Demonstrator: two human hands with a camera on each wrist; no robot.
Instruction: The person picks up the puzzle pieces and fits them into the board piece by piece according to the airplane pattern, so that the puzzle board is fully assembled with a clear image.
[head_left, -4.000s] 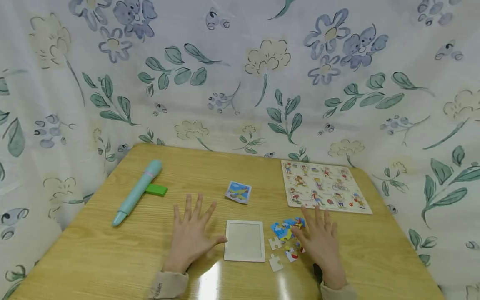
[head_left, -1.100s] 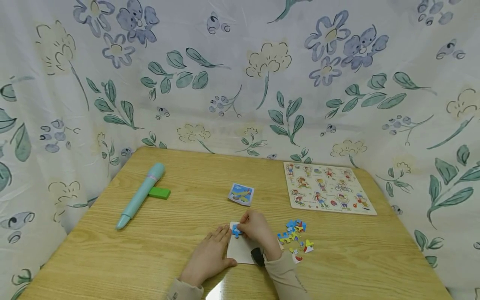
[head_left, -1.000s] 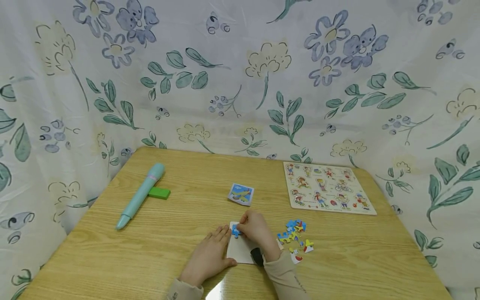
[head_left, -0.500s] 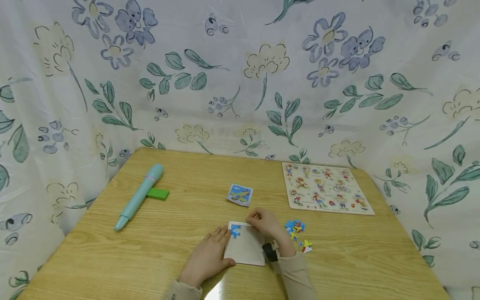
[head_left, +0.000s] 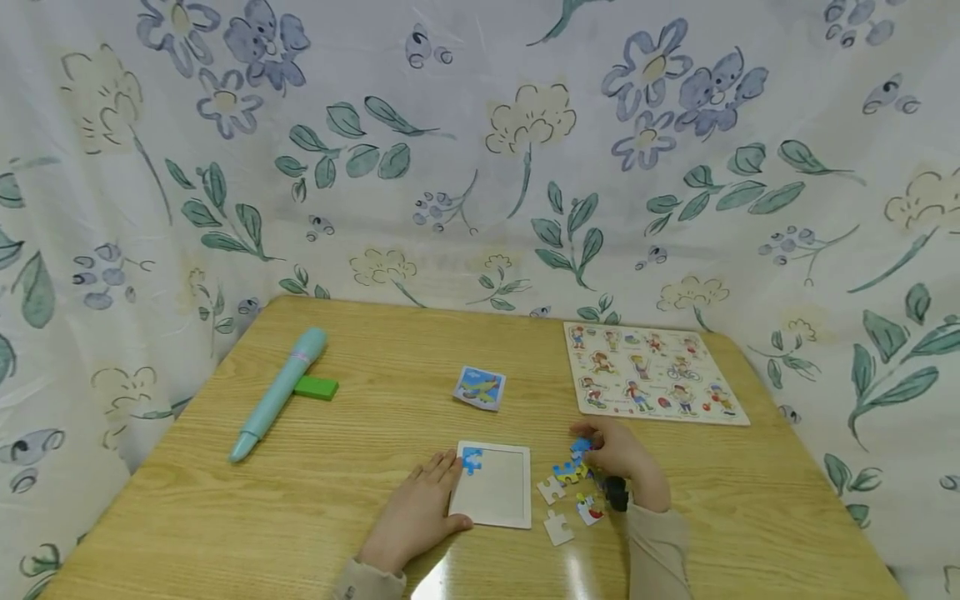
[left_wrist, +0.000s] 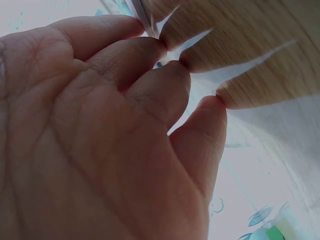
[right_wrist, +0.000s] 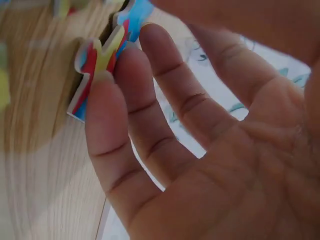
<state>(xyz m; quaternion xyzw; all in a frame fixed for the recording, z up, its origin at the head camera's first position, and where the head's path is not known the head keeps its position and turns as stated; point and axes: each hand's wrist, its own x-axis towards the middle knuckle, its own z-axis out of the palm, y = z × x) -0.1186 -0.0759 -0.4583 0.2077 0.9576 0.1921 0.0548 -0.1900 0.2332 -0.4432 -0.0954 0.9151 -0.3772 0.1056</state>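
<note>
A square puzzle tray (head_left: 491, 492) lies in front of me, with one blue puzzle piece (head_left: 472, 459) in its far left corner. My left hand (head_left: 416, 512) rests flat along the tray's left edge; in the left wrist view its fingertips (left_wrist: 175, 75) meet the wooden tabletop. Right of the tray, my right hand (head_left: 618, 454) pinches at the far end of the piece pile. In the right wrist view, its fingers (right_wrist: 107, 125) press a red, yellow and blue puzzle piece (right_wrist: 102, 60). Loose blank-backed pieces (head_left: 558, 527) lie nearer me. The hand hides part of the pile.
A small airplane picture card (head_left: 479, 388) lies beyond the tray. At the back right is a board (head_left: 652, 371) with sports figures. On the left, a teal pen-shaped object (head_left: 277, 396) lies against a green block (head_left: 317, 387). A floral curtain (head_left: 480, 167) hangs behind the table.
My right hand has moved right, from the tray's far edge to the pile, uncovering the tray and nearer pieces. The blue piece stays in the corner. My left hand has barely moved.
</note>
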